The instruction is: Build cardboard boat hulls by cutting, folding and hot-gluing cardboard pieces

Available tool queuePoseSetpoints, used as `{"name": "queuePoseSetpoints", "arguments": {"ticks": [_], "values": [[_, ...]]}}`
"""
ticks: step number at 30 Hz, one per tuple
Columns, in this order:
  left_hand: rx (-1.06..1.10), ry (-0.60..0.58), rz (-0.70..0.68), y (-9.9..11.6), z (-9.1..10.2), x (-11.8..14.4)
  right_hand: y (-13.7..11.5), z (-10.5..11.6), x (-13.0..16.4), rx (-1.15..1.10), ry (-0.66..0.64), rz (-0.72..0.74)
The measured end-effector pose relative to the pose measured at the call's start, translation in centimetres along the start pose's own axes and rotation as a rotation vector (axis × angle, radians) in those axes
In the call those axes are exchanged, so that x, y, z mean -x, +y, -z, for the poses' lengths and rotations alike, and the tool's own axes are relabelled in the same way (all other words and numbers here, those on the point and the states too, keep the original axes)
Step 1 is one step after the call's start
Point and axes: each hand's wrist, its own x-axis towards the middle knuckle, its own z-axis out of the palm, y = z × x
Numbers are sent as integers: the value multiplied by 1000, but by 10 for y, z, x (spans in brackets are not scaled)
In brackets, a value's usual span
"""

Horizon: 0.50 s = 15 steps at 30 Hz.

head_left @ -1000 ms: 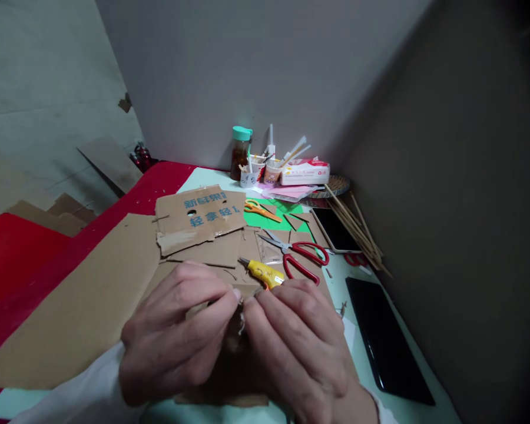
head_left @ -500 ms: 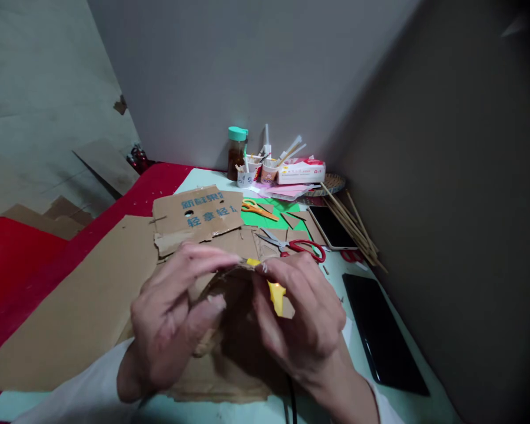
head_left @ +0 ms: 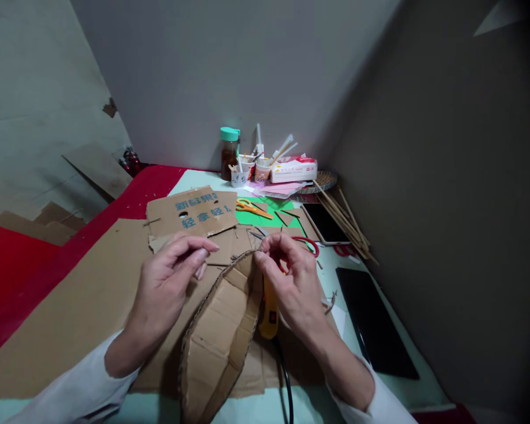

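A long, hollow cardboard piece with a pointed tip and raised side walls (head_left: 218, 324), like a small boat, stands tilted in front of me. My right hand (head_left: 294, 280) pinches its upper tip between thumb and fingers. To the left and apart from the piece is my left hand (head_left: 170, 282), thumb and forefinger pressed together; whatever is between them, if anything, is too small to make out. Partly behind my right hand lies a yellow tool with a black cord (head_left: 269, 315), which looks like a glue gun. Red-handled scissors (head_left: 311, 246) show just beyond that hand.
Flat cardboard sheets (head_left: 83, 306) cover the table's left side. Orange scissors (head_left: 254, 208) lie on a green sheet (head_left: 269, 219). A black panel (head_left: 375, 324), a tablet (head_left: 324, 224) and wooden sticks (head_left: 348, 221) are at right. Cups, a bottle (head_left: 229, 153) and a tissue pack (head_left: 294, 169) stand behind.
The cardboard piece has turned, so its hollow inside now faces me. My left hand has moved away from the tip and closed its fingertips; my right hand stays at the tip.
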Motion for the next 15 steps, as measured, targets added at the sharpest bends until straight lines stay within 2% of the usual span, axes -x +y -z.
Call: {"name": "queuePoseSetpoints", "arguments": {"ticks": [2, 4, 10, 15], "values": [[-79, -92, 4, 1, -3, 0, 0, 1, -1, 13, -22, -23], [-129, -133, 13, 3, -7, -1, 0, 2, -2, 18, -40, -39], [-126, -150, 128, 0, -9, -3, 0, 3, -5, 21, -82, -54], [-128, -157, 161, -4, -5, -1, 7, 2, -7, 15, -122, -69]]}}
